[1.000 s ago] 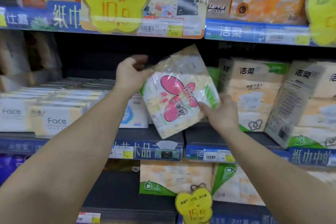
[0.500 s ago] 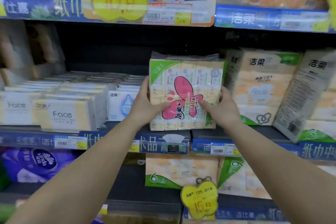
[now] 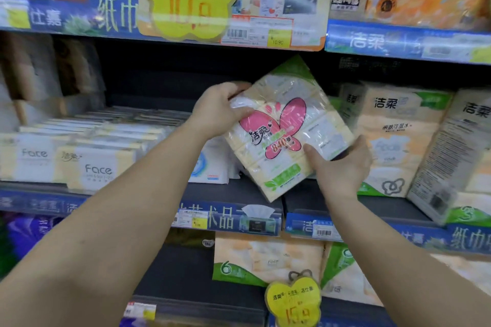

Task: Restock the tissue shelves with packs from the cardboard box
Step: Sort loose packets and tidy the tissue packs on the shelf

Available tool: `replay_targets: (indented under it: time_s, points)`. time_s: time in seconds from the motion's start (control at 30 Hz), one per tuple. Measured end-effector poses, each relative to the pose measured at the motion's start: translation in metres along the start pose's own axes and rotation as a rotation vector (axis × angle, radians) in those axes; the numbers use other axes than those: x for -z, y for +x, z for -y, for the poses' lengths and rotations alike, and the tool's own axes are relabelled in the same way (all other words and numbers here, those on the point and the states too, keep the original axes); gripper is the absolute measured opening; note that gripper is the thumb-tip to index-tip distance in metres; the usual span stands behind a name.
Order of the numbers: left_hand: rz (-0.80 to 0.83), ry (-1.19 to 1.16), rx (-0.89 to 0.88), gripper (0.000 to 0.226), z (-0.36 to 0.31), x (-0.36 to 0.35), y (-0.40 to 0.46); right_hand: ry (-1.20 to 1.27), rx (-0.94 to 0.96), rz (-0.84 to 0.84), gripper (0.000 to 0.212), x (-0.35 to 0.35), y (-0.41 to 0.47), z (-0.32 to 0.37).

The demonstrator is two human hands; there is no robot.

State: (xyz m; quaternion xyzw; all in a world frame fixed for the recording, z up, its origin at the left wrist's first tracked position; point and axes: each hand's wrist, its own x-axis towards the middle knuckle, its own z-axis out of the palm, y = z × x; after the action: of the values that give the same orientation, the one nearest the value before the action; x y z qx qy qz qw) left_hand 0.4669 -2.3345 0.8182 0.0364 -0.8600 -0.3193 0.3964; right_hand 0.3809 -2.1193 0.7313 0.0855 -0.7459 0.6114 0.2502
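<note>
Setting: supermarket tissue aisle; middle shelf (image 3: 233,191) with blue price strips along its front edge, dark gap in the centre.
Neighbours: flat Face packs (image 3: 87,164) stacked to the left of the gap; tall upright packs (image 3: 393,138) to the right.
Task item: tissue pack (image 3: 288,130), clear film wrap, pink butterfly label; held tilted over the gap, lower corner just above the shelf board.
Left hand (image 3: 219,109): fingers curled over the pack's upper left edge, gripping it.
Right hand (image 3: 341,164): thumb on the front face, fingers behind the lower right edge, supporting it.
Handling (judgement): light, soft, compressible; glossy film likely slippery, so hold opposite edges rather than the flat face.
Cardboard box: not in view.
</note>
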Motion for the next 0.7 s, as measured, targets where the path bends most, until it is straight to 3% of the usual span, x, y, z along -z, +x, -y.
replay_targets:
  time_s: [0.1, 0.2, 0.27, 0.33, 0.4, 0.47, 0.6, 0.7]
  points:
    - [-0.037, -0.026, -0.008, 0.052, 0.005, -0.009, -0.001, -0.003, 0.009, 0.038, 0.102, 0.005, 0.000, -0.006]
    - [-0.117, 0.025, 0.003, 0.056, 0.001, -0.011, 0.000, -0.217, 0.011, 0.038, 0.090, 0.007, 0.003, -0.012]
    - [-0.225, 0.150, 0.070, 0.079, -0.001, -0.018, -0.009, -0.492, -0.064, 0.171, 0.083, 0.012, 0.003, -0.015]
    - [-0.258, -0.003, 0.218, 0.106, 0.000, -0.033, -0.029, -0.712, -0.158, 0.393, 0.079, 0.014, 0.000, -0.021]
    - [-0.224, -0.121, 0.307, 0.116, 0.010, -0.050, -0.053, -0.789, -0.156, 0.486, 0.075, 0.017, -0.001, -0.028]
    - [-0.156, -0.140, 0.359, 0.114, 0.024, -0.062, -0.076, -0.702, -0.092, 0.432, 0.069, 0.018, -0.001, -0.030]
    - [-0.010, -0.094, 0.408, 0.076, 0.036, -0.073, -0.085, -0.250, 0.042, 0.294, 0.072, 0.017, -0.001, -0.024]
    - [0.007, -0.024, 0.380, 0.064, 0.037, -0.080, -0.075, -0.219, 0.082, 0.270, 0.071, 0.009, 0.006, -0.020]
